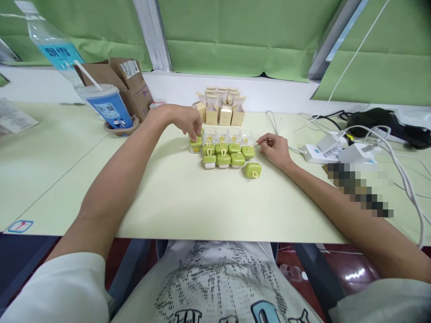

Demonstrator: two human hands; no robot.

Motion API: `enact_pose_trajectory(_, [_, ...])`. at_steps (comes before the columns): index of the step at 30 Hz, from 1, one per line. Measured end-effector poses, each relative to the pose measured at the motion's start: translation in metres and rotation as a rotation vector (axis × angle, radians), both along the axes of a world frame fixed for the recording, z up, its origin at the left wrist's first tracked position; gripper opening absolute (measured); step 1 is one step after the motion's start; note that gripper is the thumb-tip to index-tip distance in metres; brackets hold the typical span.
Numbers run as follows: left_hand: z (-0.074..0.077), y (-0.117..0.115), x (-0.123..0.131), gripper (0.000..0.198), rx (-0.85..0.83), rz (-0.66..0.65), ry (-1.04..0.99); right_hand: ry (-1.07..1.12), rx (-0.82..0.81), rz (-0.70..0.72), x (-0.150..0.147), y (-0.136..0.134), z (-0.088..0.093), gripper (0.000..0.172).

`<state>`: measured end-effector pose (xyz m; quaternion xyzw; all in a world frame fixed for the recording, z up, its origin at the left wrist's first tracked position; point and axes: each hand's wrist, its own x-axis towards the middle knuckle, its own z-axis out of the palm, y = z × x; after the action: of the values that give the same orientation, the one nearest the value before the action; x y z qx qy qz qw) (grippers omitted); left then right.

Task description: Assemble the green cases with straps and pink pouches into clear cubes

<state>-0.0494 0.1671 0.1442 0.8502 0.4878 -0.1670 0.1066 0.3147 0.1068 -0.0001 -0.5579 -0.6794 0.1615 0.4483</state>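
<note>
My left hand [188,120] reaches down at the left end of a cluster of small containers, its fingers closed on a green lid [195,142] that sits over a clear base. Beside it stands a row of small clear plastic cups [222,133] with yellow marks. In front are two rows of green lids with yellow loops [237,159], some with white undersides showing. One separate green lid [252,170] lies nearer me, its loop towards me. My right hand [275,150] rests on the table to the right, fingers loosely bent and holding nothing, fingertips near the rightmost clear cup.
Small open cream cardboard boxes [225,115] stand behind the cups. At left are a blue drink cup [109,107] in a carrier, a brown carton [136,85] and a water bottle [57,49]. A power strip [318,153] with chargers, white cables and a black object lie at right.
</note>
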Motion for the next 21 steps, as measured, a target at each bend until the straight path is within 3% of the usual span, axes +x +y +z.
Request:
enact_pose_trajectory(9, [-0.001,-0.003,0.001,0.038,-0.013,0.004,-0.038,-0.012,-0.001,0.004,-0.001,-0.001,0.001,0.017])
enact_pose_trajectory(16, [-0.003,0.002,-0.001,0.039,0.066,-0.016,-0.020,-0.023,-0.004,0.013,0.000,-0.001,0.001,0.017])
enact_pose_trajectory(21, [-0.005,0.007,-0.008,0.040,0.093,0.041,-0.062,-0.021,0.002,0.015,-0.001,-0.001,0.001,0.017])
